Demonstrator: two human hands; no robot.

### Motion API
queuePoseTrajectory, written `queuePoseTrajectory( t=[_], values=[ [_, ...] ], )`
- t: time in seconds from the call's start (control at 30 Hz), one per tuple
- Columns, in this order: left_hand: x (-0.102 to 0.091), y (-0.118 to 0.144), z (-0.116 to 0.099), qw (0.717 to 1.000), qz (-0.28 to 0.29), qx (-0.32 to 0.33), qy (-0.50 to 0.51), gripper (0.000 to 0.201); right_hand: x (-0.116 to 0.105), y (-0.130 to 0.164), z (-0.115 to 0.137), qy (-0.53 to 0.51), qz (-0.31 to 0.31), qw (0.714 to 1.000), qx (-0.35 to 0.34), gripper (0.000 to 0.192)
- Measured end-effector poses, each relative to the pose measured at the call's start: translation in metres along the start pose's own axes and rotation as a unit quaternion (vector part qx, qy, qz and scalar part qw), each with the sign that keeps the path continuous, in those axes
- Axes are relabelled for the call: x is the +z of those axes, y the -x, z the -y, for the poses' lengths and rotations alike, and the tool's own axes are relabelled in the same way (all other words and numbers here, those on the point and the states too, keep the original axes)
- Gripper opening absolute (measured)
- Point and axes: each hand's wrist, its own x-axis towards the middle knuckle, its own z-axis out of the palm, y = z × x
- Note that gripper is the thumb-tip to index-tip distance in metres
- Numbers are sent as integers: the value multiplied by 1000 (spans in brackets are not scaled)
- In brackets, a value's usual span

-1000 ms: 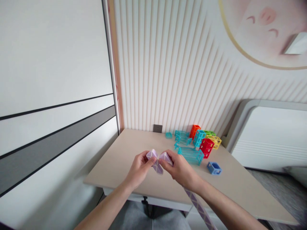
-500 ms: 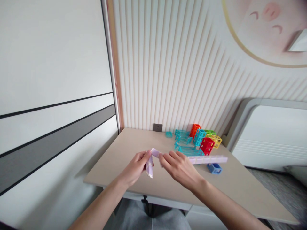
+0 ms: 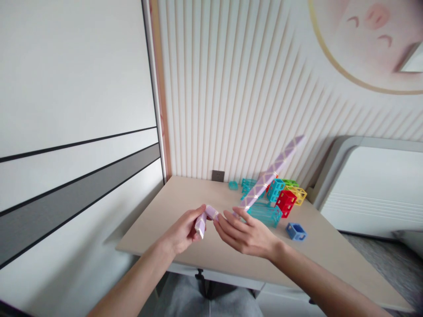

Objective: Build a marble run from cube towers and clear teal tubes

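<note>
A long lilac strip (image 3: 262, 186) with a gold criss-cross pattern, probably folded paper, is bent near its left end. My left hand (image 3: 185, 229) is closed on that end, the thumb pressing on the bend, and a short piece points down toward me. My right hand (image 3: 246, 233) holds the strip farther along, with its fingers loosely curled and partly hiding it. Beyond the right hand, the long free part slants up and to the right, in front of the toy blocks and the wall.
On the beige desk (image 3: 148, 220) stand turquoise open-frame pieces (image 3: 267, 215), a red block (image 3: 286, 202), a yellow block (image 3: 300, 195) and a blue block (image 3: 296, 231). A wall socket (image 3: 218, 175) is behind them. A white cabinet (image 3: 72, 88) borders the left side.
The strip's long free part has swung from nearly level to slanting steeply up. My right hand has turned and its fingers have loosened. The short end in my left hand has tilted.
</note>
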Motion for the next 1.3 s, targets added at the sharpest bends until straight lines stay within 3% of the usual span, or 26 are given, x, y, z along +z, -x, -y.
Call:
queuePoseTrajectory(
  t=[0.1, 0.27, 0.43, 0.57, 0.67, 0.9, 0.97, 1.07, 1.2, 1.3],
  values=[
    [2, -2, -2, 999, -3, 48, 13, 43, 7, -1, -2, 21, 20, 999, 12, 35],
    [12, -10, -5, 976, -16, 215, 0, 38, 25, -16, -2, 6, 57, 987, 151, 41],
    [6, -19, -9, 929, -20, 319, -189, 36, 27, -41, -7, -101, 40, 947, 303, 47],
    [-7, -24, -23, 883, 22, 348, -313, 38, 18, -52, -24, -230, 33, 912, 339, 45],
    [-16, -27, -36, 865, 61, 337, -368, 40, 12, -52, -45, -376, 49, 870, 314, 34],
    [-21, -31, -56, 796, 129, 324, -494, 31, 22, -47, -77, -584, 178, 726, 317, 51],
    [-21, -35, -60, 793, 123, 330, -497, 33, 27, -47, -81, -622, 186, 692, 315, 54],
    [-25, -44, -65, 802, 97, 326, -490, 37, 31, -51, -88, -621, 183, 680, 344, 58],
    [-32, -59, -68, 832, 87, 312, -450, 40, 34, -57, -99, -583, 195, 698, 367, 60],
    [-32, -67, -68, 867, 94, 303, -384, 48, 38, -60, -103, -530, 170, 733, 392, 57]
  ],
)
